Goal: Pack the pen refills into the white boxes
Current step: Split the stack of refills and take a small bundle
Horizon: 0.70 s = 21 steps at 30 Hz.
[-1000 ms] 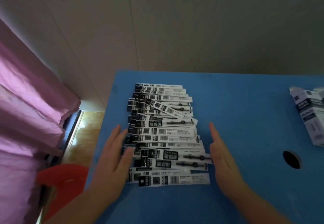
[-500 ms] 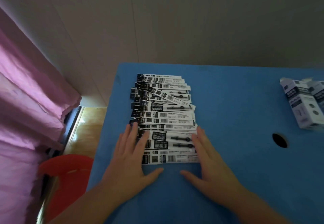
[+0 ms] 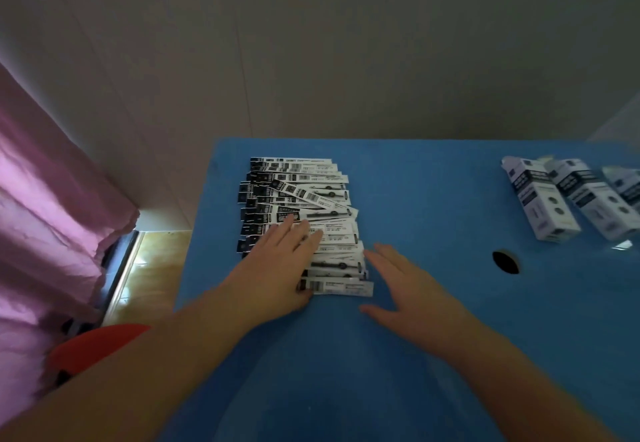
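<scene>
here, in the head view, a blue tabletop (image 3: 433, 199) fills the lower right of the frame, its far edge against a plain grey wall (image 3: 346, 43). the pen refills (image 3: 298, 199), flat white-and-black packets, lie overlapping in a long fanned row that runs from about the centre toward 12 o'clock on the left part of the tabletop; one packet near the far end sits skewed across the others. the left hand (image 3: 277, 265) lies flat on the near end of the row, fingers straight and together, pointing toward 1 o'clock and pressing down on the packets, with the thumb at the nearest packet's left end; it grips nothing. the right hand (image 3: 405, 286) rests palm down on the tabletop just at 3 o'clock of the row's near end, fingers straight and spread a little, thumb out toward 9 o'clock; its fingertips are just beside the packets' right ends, and whether they touch is unclear. it holds nothing. the white boxes (image 3: 568, 199) lie on their sides at 2 o'clock, three side by side, well apart from the refills. a round dark hole (image 3: 506, 261) in the tabletop sits between hands and boxes. at 9 o'clock hangs a pink curtain (image 3: 52, 216), with a red object (image 3: 93, 348) below it at 8 o'clock.
</scene>
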{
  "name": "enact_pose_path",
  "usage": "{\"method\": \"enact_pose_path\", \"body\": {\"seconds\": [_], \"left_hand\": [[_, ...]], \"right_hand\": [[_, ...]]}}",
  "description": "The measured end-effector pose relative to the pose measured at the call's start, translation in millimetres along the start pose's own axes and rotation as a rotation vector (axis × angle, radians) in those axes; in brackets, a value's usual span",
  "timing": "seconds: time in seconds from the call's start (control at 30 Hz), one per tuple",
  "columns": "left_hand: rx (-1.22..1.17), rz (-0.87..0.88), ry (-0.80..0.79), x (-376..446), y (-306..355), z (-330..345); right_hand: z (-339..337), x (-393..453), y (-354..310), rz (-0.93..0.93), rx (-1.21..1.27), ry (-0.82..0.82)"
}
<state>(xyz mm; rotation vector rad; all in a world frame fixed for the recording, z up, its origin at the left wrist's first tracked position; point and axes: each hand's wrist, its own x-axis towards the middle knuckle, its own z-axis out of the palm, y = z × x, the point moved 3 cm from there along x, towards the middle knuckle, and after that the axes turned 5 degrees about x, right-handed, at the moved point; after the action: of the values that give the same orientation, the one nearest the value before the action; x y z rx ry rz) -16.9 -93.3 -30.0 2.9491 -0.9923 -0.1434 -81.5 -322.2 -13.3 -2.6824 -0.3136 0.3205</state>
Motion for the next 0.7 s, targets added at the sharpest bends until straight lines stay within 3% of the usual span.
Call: {"method": "enact_pose_path", "body": {"seconds": [0.1,0.2,0.53,0.7], "left_hand": [[0.066,-0.007,-0.130,19,-2,-6],[0.089,-0.020,-0.142,31,1,-15],[0.280,-0.118,-0.088,49,8,-22],[0.260,-0.115,-0.068,49,9,-19]], "right_hand": [[-13,-15,14,0.141,-0.177,-0.072],[-20,-25,18,0.225,-0.246,-0.101],[-26,-39,1,0.226,-0.163,-0.090],[-35,-42,2,0.207,-0.142,-0.061]]}}
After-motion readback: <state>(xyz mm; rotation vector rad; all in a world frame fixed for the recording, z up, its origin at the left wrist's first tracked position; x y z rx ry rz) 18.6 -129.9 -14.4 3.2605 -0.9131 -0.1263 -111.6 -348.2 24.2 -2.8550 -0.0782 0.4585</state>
